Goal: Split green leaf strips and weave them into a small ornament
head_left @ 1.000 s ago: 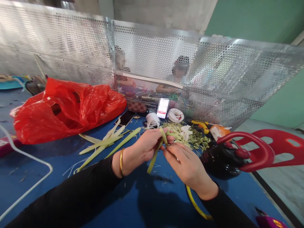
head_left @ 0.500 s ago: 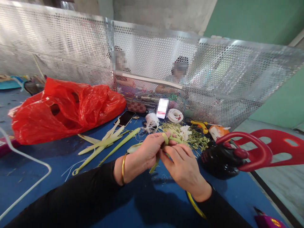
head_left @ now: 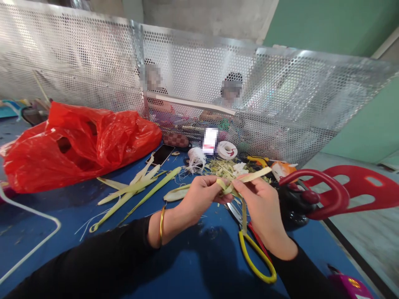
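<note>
Our right hand (head_left: 263, 207) has swung outward, uncovering more of the scissors (head_left: 257, 259) below; its fingertips pinch the pale-green leaf strip (head_left: 256, 175), one end now jutting up rightward. Our left hand (head_left: 199, 201) clamps the strip's loop between both hands, so the fold seems easier to work.

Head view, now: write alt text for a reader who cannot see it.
A person's left hand and right hand hold pale-green strips over a blue table. Scissors lie by the right hand, leaves and a red bag to the left, a black pot to the right.
</note>
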A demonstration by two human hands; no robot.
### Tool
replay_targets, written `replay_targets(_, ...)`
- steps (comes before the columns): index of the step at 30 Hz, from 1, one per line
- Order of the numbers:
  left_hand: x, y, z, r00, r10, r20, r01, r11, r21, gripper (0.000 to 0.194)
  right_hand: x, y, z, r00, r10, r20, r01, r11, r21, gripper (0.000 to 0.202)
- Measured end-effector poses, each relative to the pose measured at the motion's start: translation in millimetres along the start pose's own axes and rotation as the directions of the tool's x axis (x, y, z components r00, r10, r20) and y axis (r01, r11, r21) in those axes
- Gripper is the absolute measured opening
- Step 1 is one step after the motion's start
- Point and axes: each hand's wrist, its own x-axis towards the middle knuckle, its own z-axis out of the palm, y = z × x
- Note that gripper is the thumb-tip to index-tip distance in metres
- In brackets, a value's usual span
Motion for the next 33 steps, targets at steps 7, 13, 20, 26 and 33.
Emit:
replay_targets(7, -3, 8, 0.4, 0.993, 0.012, 0.114, -0.003, 0.997, -0.073, 0.01, 3, 3, 3, 0.994, 0.088, 0.065, -0.095, 0.988, 0.12, 0.021)
replay_targets(13, -2, 3, 0.9, 0.998, 0.05, 0.043, -0.051, 0.998, 0.021, 0.019, 4, 5, 3, 0.995, 0.088, 0.05, -0.093, 0.988, 0.124, 0.019)
replay_targets(20, 2, 1, 0.3, 0.995, 0.03, -0.096, -0.028, 0.999, 0.02, 0.022, 4, 3, 8, 0.97, 0.23, 0.078, -0.243, 0.935, 0.26, 0.027)
replay_targets(26, 7, 8, -8.8, 0.98, 0.01, -0.198, -0.017, 0.999, -0.035, 0.017, 5, -2, -4, 0.982, 0.043, 0.184, -0.054, 0.997, 0.055, 0.023)
replay_targets(33, 8, 14, -14.3, 0.98, -0.031, -0.196, 0.024, 0.999, -0.041, 0.018, 9, -12, -19, 0.698, -0.562, 0.443, 0.702, 0.658, -0.271, 0.029)
